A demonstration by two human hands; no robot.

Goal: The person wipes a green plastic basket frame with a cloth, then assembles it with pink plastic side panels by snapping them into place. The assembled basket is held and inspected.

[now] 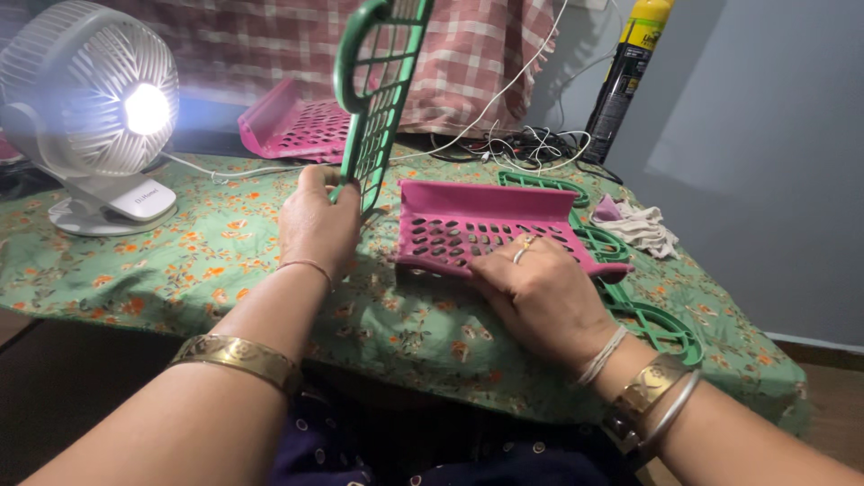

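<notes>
My left hand (317,222) grips the lower end of a green plastic lattice panel (376,85) and holds it upright above the table. My right hand (540,288) rests flat on a pink perforated plastic shelf tray (468,229) lying on the green floral tablecloth (207,252). Another green lattice panel (643,310) lies flat under and to the right of the pink tray. A second pink tray (292,126) sits further back, tilted up at its left end.
A white desk fan with a bright light (94,99) stands at the left. A black and yellow spray can (625,76) stands at the back right beside tangled white cables (517,144). A crumpled cloth (641,225) lies near the right edge. A checked cloth (270,36) hangs behind.
</notes>
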